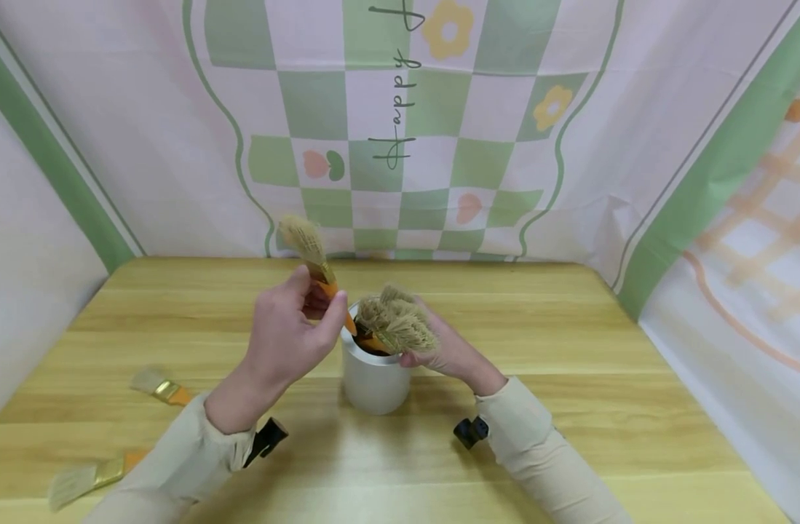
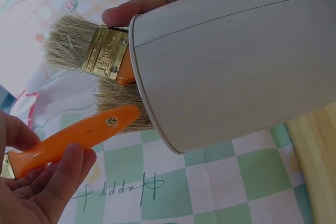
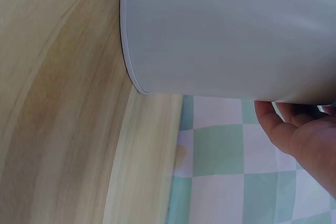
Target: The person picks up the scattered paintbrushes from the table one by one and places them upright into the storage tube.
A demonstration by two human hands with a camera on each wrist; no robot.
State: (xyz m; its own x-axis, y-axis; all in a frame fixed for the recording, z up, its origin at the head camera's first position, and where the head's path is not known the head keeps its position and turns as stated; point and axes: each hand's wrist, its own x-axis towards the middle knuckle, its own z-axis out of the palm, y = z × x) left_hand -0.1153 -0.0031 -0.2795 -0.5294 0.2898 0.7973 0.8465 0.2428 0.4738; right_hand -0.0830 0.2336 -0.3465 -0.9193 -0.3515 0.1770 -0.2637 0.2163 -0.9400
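Note:
Near the head view's middle, a pale cylindrical can (image 1: 375, 386) stands upright on the table. Paintbrushes (image 1: 400, 320) with tan bristles poke out of its top, bristles up and leaning right. My left hand (image 1: 278, 338) pinches another paintbrush (image 1: 303, 239) by its orange handle, bristles upward. In the left wrist view, that handle's holed tip (image 2: 126, 116) points at the can's mouth; whether it touches the rim I cannot tell. My right hand (image 1: 448, 349) holds the can's right side near the top, its thumb by the rim in the left wrist view. Bristles hide part of that hand.
Two more paintbrushes lie at the table's left: one (image 1: 160, 387) beside my left forearm, the other (image 1: 92, 480) nearer the front, both partly hidden by the sleeve. A printed cloth (image 1: 413, 102) hangs behind the wooden table (image 1: 557, 313) and along both sides.

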